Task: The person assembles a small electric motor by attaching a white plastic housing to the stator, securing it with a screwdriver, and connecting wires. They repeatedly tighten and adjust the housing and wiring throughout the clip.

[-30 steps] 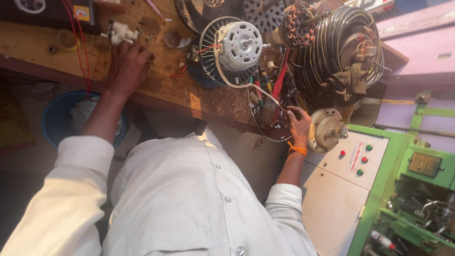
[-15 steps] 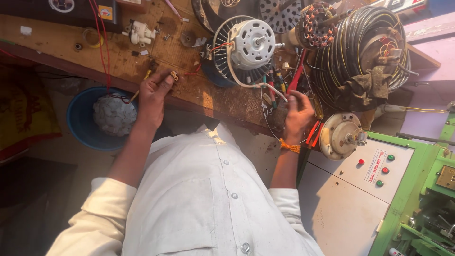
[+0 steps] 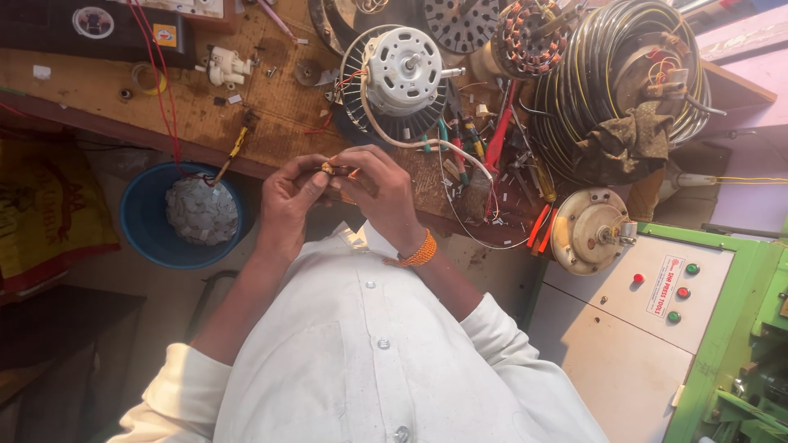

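Hands meet at the centre of the view, raised just in front of the near edge of a worn wooden workbench [image 3: 98, 90]. The left hand [image 3: 289, 201] comes up from a bare forearm, its palm turned inward and its fingers curled so that the thumb and forefinger tips close together on a small brass-coloured part with an orange tip [image 3: 330, 168]. The right hand [image 3: 379, 190], with an orange beaded band [image 3: 414, 250] around the wrist, bends at the wrist towards the left hand, and its fingertips pinch the same small part from the other side. Both hands are therefore closed on that part, which is held in the air between them, above the person's chest and white buttoned shirt [image 3: 369, 361]. What the part is cannot be told, since it is too small.

Beyond the hands, on the bench, lies a white and silver electric motor on a dark ribbed disc [image 3: 402, 74], with a white cable curving from it towards the right hand. To the right sits a large coil of black and yellow wire [image 3: 607, 74]. Red-handled tools [image 3: 499, 139] lie between them. Below the bench at the left stands a blue plastic tub [image 3: 144, 221] holding pale round pieces. At the right is a cream and green machine cabinet with red and green buttons [image 3: 657, 328].
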